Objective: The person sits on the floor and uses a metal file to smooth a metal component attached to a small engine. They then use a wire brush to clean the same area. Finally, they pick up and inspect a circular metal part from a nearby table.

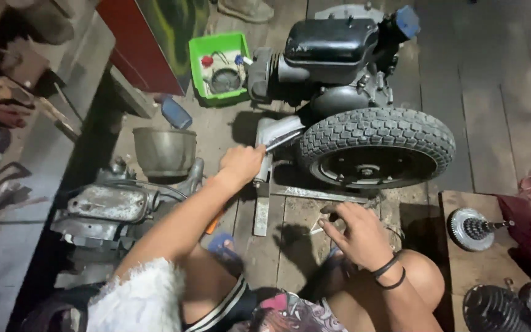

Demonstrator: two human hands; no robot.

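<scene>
My left hand point(241, 163) is closed around a slim metal tool point(283, 141) whose tip points at the grey metal housing point(276, 129) beside a knobby black tyre point(376, 146). My right hand point(354, 233) hovers lower over the wooden floor, fingers pinched around a small part that I cannot make out; two black bands circle its wrist. Behind the wheel sits a black engine point(330, 55) with a blue cap. A flat metal bar point(321, 195) lies on the floor under the wheel.
A green tray point(199, 67) with small parts stands behind at the left. A metal bowl point(164, 150) and a grey engine case point(109, 206) lie at my left. A toothed clutch part point(471, 229) rests on a wooden board at the right, dark round parts point(499, 307) below it.
</scene>
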